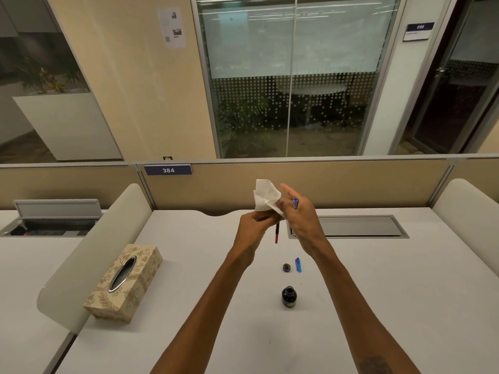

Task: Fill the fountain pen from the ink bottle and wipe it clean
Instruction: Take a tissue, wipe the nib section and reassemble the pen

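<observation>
My left hand [252,228] is raised over the desk and grips the front of the fountain pen; its thin dark converter with a red end [277,233] hangs down below the fist. My right hand [299,220] holds a crumpled white tissue [266,195] against the top of the pen, and a blue pen barrel [295,203] sticks up between its fingers. The open dark ink bottle [289,296] stands on the white desk [189,306] below my hands. Its round cap [286,267] and a blue pen cap [298,265] lie just behind it.
A floral tissue box [125,282] sits at the left of the desk beside a curved white divider [89,255]. A grey cable flap [359,226] is set into the desk behind my right hand. A tan partition [351,182] closes off the back.
</observation>
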`<move>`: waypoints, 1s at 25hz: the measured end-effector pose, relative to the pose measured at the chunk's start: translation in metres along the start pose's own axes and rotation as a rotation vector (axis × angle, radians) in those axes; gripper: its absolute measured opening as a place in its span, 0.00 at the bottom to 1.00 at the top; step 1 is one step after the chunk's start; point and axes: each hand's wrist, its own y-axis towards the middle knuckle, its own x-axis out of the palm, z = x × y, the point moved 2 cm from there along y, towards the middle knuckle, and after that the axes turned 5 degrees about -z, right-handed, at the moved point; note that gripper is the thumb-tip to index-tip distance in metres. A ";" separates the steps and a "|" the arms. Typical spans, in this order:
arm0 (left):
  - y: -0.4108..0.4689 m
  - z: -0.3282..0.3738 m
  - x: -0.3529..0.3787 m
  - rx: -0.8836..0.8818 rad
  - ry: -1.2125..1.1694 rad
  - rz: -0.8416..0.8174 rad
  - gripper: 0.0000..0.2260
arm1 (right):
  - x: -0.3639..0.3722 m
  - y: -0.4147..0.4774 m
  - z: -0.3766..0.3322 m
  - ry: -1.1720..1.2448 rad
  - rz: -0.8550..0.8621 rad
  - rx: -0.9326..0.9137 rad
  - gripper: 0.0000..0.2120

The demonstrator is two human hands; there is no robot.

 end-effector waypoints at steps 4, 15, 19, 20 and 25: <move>-0.002 0.005 0.000 -0.035 0.012 -0.133 0.12 | -0.004 0.001 0.001 0.002 0.004 0.006 0.26; -0.004 0.001 0.002 0.084 0.284 0.188 0.09 | 0.014 -0.005 -0.002 -0.156 0.149 0.028 0.27; -0.009 -0.007 0.001 0.029 0.453 0.235 0.13 | 0.011 -0.005 -0.001 0.036 0.260 0.080 0.21; -0.011 -0.011 -0.002 0.011 0.405 0.231 0.13 | 0.008 -0.005 -0.001 0.102 0.265 0.103 0.18; -0.017 -0.014 -0.014 -0.030 0.031 0.198 0.13 | -0.003 -0.010 0.010 0.297 0.225 0.242 0.09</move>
